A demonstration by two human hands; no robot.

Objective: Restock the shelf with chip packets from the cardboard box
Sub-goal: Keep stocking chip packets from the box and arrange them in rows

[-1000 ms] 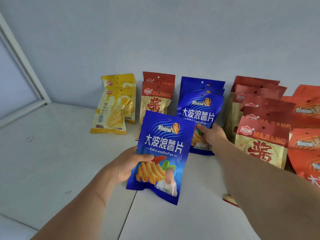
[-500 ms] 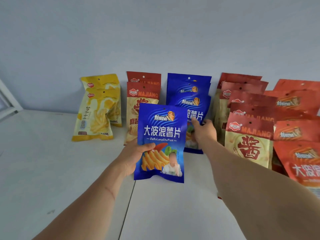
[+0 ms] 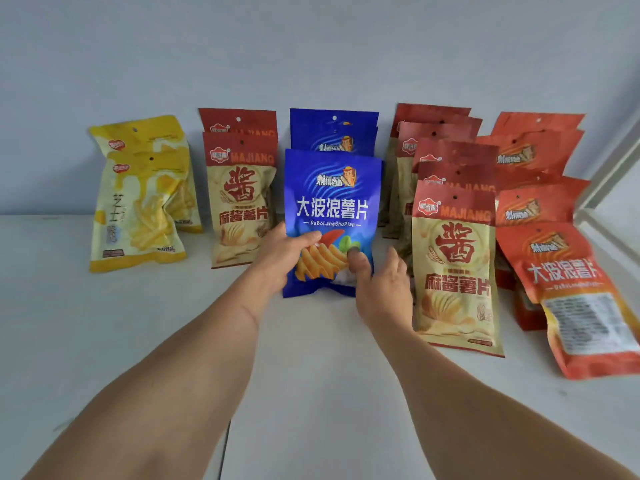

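Observation:
A blue chip packet (image 3: 331, 206) stands upright at the front of the blue row (image 3: 333, 131) on the white shelf (image 3: 104, 323). My left hand (image 3: 282, 256) grips its lower left side, thumb on the front. My right hand (image 3: 381, 289) holds its lower right corner, thumb pressed on the front. The packet's bottom edge touches or nearly touches the shelf. The cardboard box is out of view.
Yellow packets (image 3: 138, 202) stand at the left and red-and-beige packets (image 3: 240, 199) beside them. More red-and-beige packets (image 3: 455, 268) and orange packets (image 3: 568, 289) crowd the right. A white frame (image 3: 609, 181) borders the right edge. A wall is behind.
My left hand carried the blue packet forward to the front of the blue row. My right hand came off the rear blue packet and took the new one's lower right corner.

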